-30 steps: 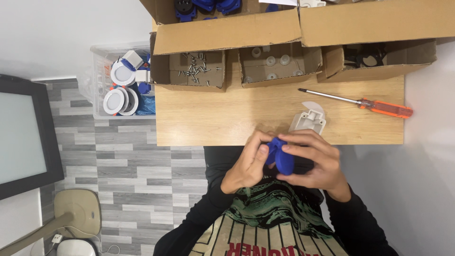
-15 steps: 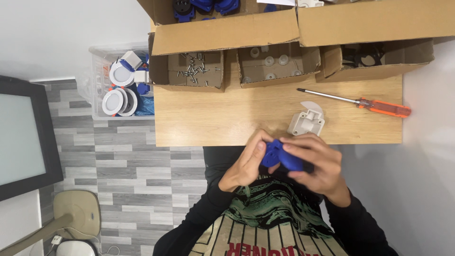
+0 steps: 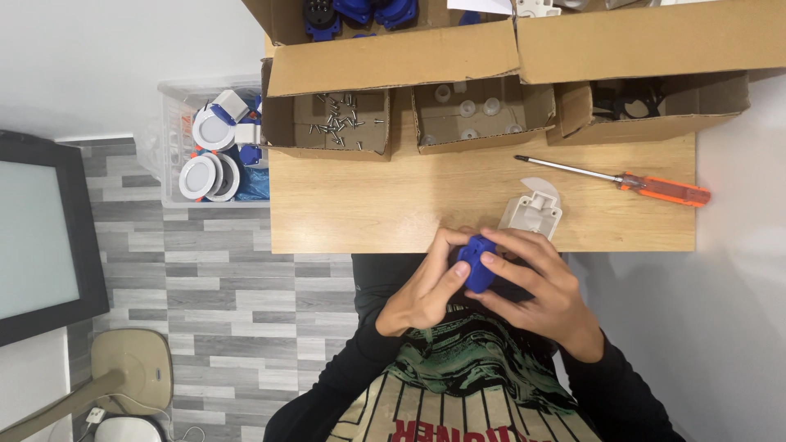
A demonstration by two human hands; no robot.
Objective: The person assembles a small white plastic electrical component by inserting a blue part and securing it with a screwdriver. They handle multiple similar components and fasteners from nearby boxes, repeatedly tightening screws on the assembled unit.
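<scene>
Head view: both hands' fingers (image 3: 501,263) pinching blue part (image 3: 476,263) just off table edge (image 3: 360,249); bare tabletop ahead.

The plug part (image 3: 477,263) I grip between my left hand (image 3: 424,286) and right hand (image 3: 536,288) is deep blue. My sleeves (image 3: 344,385) are black, and my shirt (image 3: 483,385) carries a green-and-black print above cream cloth with black stripes and red lettering. The table (image 3: 393,205) is pale wood with a fine grain. On it, the cover (image 3: 532,211) is off-white and the screwdriver (image 3: 647,186) has an orange handle (its shaft is silver). The boxes (image 3: 393,57) are brown card; one holds grey screws (image 3: 337,123). The floor (image 3: 213,286) is striped in grey planks.
</scene>
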